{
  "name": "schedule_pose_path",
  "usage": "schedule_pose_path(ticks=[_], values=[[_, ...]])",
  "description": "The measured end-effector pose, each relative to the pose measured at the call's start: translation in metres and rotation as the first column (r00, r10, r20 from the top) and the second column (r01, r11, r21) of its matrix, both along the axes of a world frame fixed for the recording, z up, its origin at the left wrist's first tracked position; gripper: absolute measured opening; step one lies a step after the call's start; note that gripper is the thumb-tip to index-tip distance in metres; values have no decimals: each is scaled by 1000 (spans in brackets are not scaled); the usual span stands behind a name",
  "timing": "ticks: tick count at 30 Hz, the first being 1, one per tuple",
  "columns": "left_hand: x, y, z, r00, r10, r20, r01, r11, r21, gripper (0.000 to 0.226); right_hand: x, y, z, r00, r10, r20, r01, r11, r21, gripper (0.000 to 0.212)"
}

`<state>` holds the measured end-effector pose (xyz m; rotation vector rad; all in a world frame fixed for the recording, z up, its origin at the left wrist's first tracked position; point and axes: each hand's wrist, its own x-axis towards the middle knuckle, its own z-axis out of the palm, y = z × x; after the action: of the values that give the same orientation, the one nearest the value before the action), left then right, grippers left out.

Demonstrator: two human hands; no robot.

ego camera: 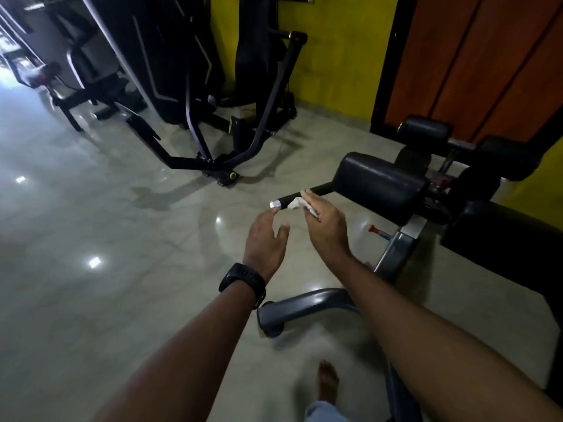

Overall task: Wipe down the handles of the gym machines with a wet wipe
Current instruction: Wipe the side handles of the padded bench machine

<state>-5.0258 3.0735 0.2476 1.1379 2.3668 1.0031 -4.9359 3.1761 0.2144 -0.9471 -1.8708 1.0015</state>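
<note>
Glossy grey-green tiled floor [91, 208] throughout, mirroring ceiling lights as bright spots. Yellow wall [335, 56] at the back, brown wooden door [475, 56] in a dark frame to the right of it. Daylight glare at far left.

Several black gym machines, exact count unclear in the dim far row: one large machine with angled legs and swing arms [213, 117] standing mid-floor against the wall, more [76, 71] crowded behind it to the left. Nearest, at right, a padded machine [475, 214] on a grey metal frame, with one big rectangular black pad [377, 184], at least two round roller pads [426, 129] beyond, and a curved grey foot tube [304, 309] low down. One red-tipped adjustment pin [376, 230] on the frame.

Two bare forearms reaching forward; one black watch [242, 283] on the left wrist. One bare foot [327, 383] on the floor below.

One black handle [307, 194] with a silver end cap sticking out leftward from the big pad. Right hand [327, 222] loosely curled, pinching one crumpled white wipe [300, 205] against the handle near its capped end. Left hand [266, 234] open, fingers spread, holding nothing, fingertip just below the silver cap.

No containers visible.
</note>
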Motion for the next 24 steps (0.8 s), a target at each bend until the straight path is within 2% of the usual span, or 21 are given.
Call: schedule_pose_path(ticks=[5,7,9,11,15,18,20,24], values=[[-56,43,-42,990,-127,-62,118,985,-127,54,-52,48,-37,992,-19,128,3,992,126,39],[-77,60,-64,986,-161,-51,148,970,-193,57,-73,64,-57,977,17,212,-54,985,166,40],[-93,70,-80,978,-201,-58,182,953,-243,56,-83,69,-71,945,103,312,-144,983,111,41],[-104,75,-92,969,-241,-44,222,939,-261,53,-89,65,-89,897,168,409,-242,961,135,40],[-113,74,-108,944,-329,-33,320,935,-153,46,-87,50,-116,824,120,554,-333,893,302,50],[-115,76,-106,961,-276,23,277,961,-23,39,-101,65,-108,776,112,620,-355,891,284,46],[-117,77,-104,974,-215,69,213,977,30,37,-111,75,-100,785,114,609,-321,915,243,45],[-120,70,-108,954,-283,102,285,958,-10,41,-111,66,-106,823,39,567,-269,906,328,39]])
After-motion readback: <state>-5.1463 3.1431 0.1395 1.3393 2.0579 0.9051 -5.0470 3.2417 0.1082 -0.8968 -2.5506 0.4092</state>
